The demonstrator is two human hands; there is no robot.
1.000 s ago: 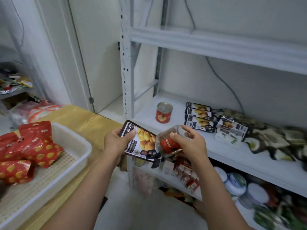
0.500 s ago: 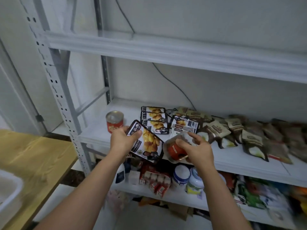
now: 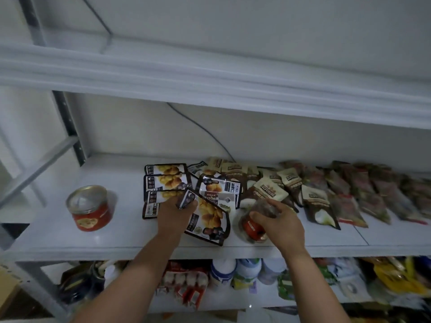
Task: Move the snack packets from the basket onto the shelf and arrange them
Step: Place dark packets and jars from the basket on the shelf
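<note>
Reaching over the white shelf (image 3: 112, 238), the left hand (image 3: 173, 214) pinches one black snack packet (image 3: 208, 221) by its upper left corner, thumb on the printed face. The packet hangs tilted above the shelf's front part; whether it touches the shelf cannot be told. The right hand (image 3: 279, 223) curls its fingers over one clear jar (image 3: 253, 228) with a red label, tipped just right of the held packet. Three matching packets (image 3: 166, 181) lie in an overlapping column behind the left hand, the nearest partly hidden by it. A fourth packet (image 3: 220, 190) lies askew beside them. One red tin (image 3: 89, 207) stands upright well to the left. Brown-and-cream pouches (image 3: 268, 193), too blurred to count, run rightward. Three pale bottles (image 3: 222, 271) stand on the lower shelf (image 3: 233, 304).
</note>
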